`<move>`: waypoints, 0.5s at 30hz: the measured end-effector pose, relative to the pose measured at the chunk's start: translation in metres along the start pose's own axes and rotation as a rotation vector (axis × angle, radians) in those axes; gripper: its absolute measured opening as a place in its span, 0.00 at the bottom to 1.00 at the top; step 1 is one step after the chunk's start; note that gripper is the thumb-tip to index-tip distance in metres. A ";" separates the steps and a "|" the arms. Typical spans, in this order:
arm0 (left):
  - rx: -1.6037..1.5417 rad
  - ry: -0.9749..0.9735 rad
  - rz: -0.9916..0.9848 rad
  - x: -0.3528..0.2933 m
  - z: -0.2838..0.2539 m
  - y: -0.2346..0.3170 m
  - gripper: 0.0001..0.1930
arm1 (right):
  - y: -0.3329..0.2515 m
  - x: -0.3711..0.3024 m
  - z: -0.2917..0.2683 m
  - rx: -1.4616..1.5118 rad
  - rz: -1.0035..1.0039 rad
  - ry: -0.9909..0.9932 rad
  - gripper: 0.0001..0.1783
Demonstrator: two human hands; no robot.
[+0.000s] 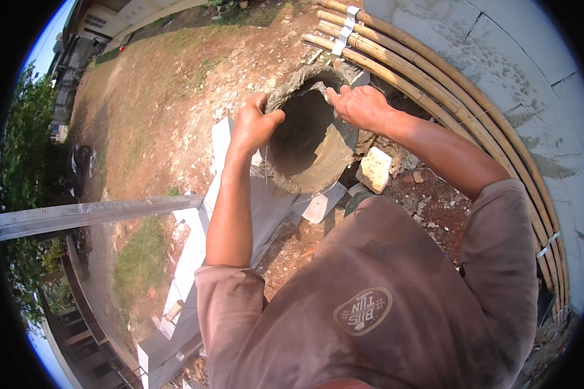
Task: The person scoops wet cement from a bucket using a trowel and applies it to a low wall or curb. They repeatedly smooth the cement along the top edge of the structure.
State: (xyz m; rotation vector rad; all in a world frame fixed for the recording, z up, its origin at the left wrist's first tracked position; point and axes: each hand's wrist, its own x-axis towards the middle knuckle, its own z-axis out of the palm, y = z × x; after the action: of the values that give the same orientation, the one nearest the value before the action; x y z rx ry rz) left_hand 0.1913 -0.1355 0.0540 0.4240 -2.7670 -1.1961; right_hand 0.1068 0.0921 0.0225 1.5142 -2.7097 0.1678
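A round bucket point(334, 152) caked with grey mortar is held up in front of me, its dark inside facing the camera. My left hand point(253, 123) grips the left side of its rim. My right hand point(360, 107) grips the right side of the rim, fingers curled over the edge. Both forearms reach up from my brown shirt at the bottom of the view. The bucket's inside looks dark and I cannot tell what it holds.
A low row of white blocks point(194, 259) runs below the bucket. Bamboo poles point(435, 78) tied with white strips arc along a grey block wall point(512, 58) on the right. A metal beam point(84, 214) crosses at left. Rubble and a pale stone point(374, 168) lie on red soil.
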 end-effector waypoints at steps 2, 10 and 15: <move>0.008 0.021 0.068 0.005 0.016 0.016 0.12 | 0.009 -0.012 0.062 0.023 0.190 -0.051 0.10; -0.091 0.045 -0.014 -0.012 0.022 -0.003 0.11 | -0.030 -0.032 0.035 0.210 0.195 -0.081 0.14; -0.050 0.100 0.018 -0.012 0.026 -0.002 0.13 | -0.021 -0.057 0.044 0.238 0.102 -0.367 0.13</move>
State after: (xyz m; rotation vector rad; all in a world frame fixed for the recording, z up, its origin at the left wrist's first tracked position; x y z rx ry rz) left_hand 0.1981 -0.1153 0.0354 0.4401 -2.6456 -1.2028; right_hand 0.1555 0.1253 -0.0242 1.6046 -3.1568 0.2458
